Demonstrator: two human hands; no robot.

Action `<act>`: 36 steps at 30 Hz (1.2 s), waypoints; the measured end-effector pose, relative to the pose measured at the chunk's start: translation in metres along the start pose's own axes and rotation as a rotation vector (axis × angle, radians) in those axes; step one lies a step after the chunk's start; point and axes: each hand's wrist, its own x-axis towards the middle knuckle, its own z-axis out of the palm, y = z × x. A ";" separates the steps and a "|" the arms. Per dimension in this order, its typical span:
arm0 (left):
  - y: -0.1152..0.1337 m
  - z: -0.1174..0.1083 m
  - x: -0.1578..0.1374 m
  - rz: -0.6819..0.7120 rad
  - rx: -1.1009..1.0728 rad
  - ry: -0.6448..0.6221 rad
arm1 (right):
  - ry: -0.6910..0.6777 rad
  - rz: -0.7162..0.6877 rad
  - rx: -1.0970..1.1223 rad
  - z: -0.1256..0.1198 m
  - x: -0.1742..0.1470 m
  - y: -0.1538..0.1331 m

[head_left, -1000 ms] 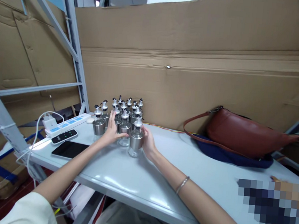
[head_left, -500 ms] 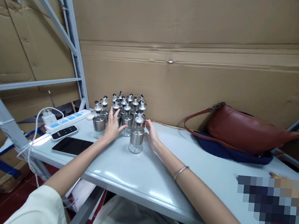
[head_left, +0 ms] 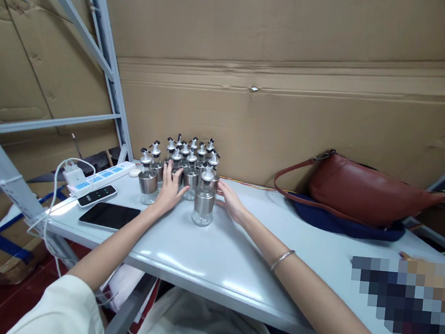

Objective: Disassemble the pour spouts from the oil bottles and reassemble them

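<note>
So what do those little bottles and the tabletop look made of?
Bottles: clear glass base, see-through, in a brushed steel-looking sleeve with a dull sheen; spout caps probably plastic. Tabletop: smooth pale grey, soft glare, likely painted metal or laminate.

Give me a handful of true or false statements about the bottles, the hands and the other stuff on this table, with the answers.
1. A cluster of small dispenser bottles stands on the grey table near the cardboard wall. True.
2. The left hand is lifting a bottle off the table. False: it rests open against the cluster, with the bottles standing.
3. The front bottle lies on its side. False: it stands upright, ahead of the others.
4. The right hand is open beside the front bottle. True.
5. A brown bag lies to the right of the bottles. True.
6. The dark phone sits on top of the bag. False: it lies flat on the table, left of the bottles.
</note>
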 end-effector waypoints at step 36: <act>0.006 -0.081 -0.031 -0.218 -0.527 0.114 | -0.305 -0.098 -0.177 0.066 -0.015 0.009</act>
